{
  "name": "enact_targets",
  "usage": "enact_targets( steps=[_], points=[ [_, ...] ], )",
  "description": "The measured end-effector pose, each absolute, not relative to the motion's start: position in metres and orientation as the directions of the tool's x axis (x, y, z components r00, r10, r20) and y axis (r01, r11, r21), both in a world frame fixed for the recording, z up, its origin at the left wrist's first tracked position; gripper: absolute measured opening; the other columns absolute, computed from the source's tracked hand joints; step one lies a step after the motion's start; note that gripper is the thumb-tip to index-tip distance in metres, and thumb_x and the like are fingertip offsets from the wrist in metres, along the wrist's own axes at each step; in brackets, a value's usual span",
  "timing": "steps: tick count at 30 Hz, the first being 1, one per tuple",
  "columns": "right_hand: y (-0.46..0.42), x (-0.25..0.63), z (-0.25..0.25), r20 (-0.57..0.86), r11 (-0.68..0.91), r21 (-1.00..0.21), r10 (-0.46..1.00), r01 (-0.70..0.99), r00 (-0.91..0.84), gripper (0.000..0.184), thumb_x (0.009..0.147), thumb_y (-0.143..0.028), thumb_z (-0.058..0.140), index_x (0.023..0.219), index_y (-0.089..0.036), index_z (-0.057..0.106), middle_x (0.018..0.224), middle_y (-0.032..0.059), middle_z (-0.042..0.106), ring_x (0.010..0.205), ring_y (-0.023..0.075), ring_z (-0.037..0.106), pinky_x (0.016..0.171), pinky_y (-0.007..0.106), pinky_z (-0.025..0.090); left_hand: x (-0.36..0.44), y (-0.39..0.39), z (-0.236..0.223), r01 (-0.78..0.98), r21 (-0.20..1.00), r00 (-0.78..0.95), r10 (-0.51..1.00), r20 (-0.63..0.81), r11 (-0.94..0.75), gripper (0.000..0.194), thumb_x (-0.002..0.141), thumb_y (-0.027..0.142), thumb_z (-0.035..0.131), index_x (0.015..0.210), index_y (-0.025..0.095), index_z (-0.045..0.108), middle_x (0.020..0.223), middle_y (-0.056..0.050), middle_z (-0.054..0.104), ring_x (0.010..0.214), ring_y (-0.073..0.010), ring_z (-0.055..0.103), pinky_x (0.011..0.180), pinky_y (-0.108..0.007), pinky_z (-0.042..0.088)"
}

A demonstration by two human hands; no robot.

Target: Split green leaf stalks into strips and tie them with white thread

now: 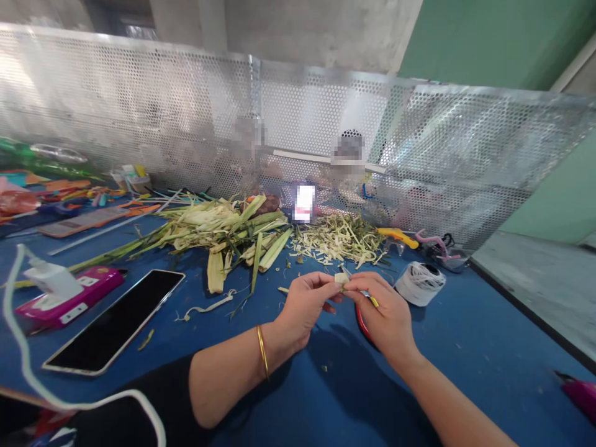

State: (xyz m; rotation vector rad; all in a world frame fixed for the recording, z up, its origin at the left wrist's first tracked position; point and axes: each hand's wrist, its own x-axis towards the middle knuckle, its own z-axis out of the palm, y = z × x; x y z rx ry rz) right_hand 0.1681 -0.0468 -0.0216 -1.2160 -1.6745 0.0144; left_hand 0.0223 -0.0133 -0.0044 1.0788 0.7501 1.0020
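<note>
My left hand (pixel 302 304), with a gold bangle at its wrist, pinches a small pale piece of plant leaf (pixel 341 278) between thumb and finger. The fingertips of my right hand (pixel 384 316) close on the same piece from the other side. Beneath my right hand shows a pair of scissors with a red and yellow handle (pixel 363 324); I cannot tell whether it lies on the table or is held. Just beyond lie a heap of small cut leaf strips (pixel 342 239) and a pile of long pale green leaves and stalks (pixel 209 223).
A blue table (pixel 288 391) bears a white thread spool (pixel 420 284) on the right. On the left are a black-screened phone (pixel 116 323), a magenta power strip (pixel 79 298) and a white cable (pixel 28 354). A perforated metal screen (pixel 186 112) stands behind, with people beyond it.
</note>
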Motion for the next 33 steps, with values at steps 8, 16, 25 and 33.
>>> enact_targets(
  steps=[8, 16, 25, 33],
  points=[
    [-0.051, 0.16, -0.014, 0.535, 0.354, -0.765, 0.814, 0.538, 0.225, 0.009, 0.079, -0.03, 0.062, 0.076, -0.021, 0.061, 0.076, 0.0027, 0.066, 0.074, 0.0194, 0.06, 0.07, 0.032, 0.048, 0.022, -0.014, -0.005, -0.225, 0.971, 0.332, 0.931, 0.15, -0.076, 0.013, 0.071, 0.028, 0.065, 0.068, 0.016, 0.066, 0.062, 0.0, 0.062, 0.059, -0.0096, 0.055, 0.058, -0.021, 0.047],
    [-0.047, 0.161, -0.015, 0.394, 0.274, -0.898, 0.851, 0.345, 0.347, 0.024, 0.071, -0.028, 0.068, 0.088, -0.022, 0.052, 0.072, 0.0, 0.065, 0.066, 0.0172, 0.06, 0.066, 0.031, 0.046, 0.022, -0.014, -0.007, -0.105, 0.969, 0.325, 0.913, 0.247, -0.225, 0.012, 0.073, 0.026, 0.062, 0.068, 0.016, 0.068, 0.067, -0.002, 0.066, 0.066, -0.0134, 0.06, 0.064, -0.024, 0.049],
    [-0.049, 0.167, -0.017, 0.602, 0.419, -0.698, 0.782, 0.581, 0.159, 0.02, 0.079, -0.03, 0.063, 0.096, -0.024, 0.055, 0.083, 0.0032, 0.068, 0.078, 0.0204, 0.063, 0.073, 0.035, 0.049, 0.024, -0.015, -0.003, -0.215, 0.976, 0.353, 0.934, 0.05, 0.029, 0.018, 0.072, 0.029, 0.061, 0.061, 0.015, 0.061, 0.056, 0.0, 0.06, 0.049, -0.0078, 0.051, 0.049, -0.02, 0.042],
    [-0.05, 0.171, -0.016, 0.749, 0.497, -0.403, 0.661, 0.769, -0.035, 0.012, 0.086, -0.025, 0.054, 0.086, -0.027, 0.066, 0.088, 0.0041, 0.07, 0.087, 0.0221, 0.062, 0.081, 0.039, 0.047, 0.024, -0.016, -0.002, -0.268, 0.958, 0.361, 0.933, 0.0, 0.104, 0.017, 0.07, 0.029, 0.064, 0.063, 0.014, 0.064, 0.061, -0.002, 0.062, 0.057, -0.0093, 0.055, 0.049, -0.018, 0.042]
  ],
)
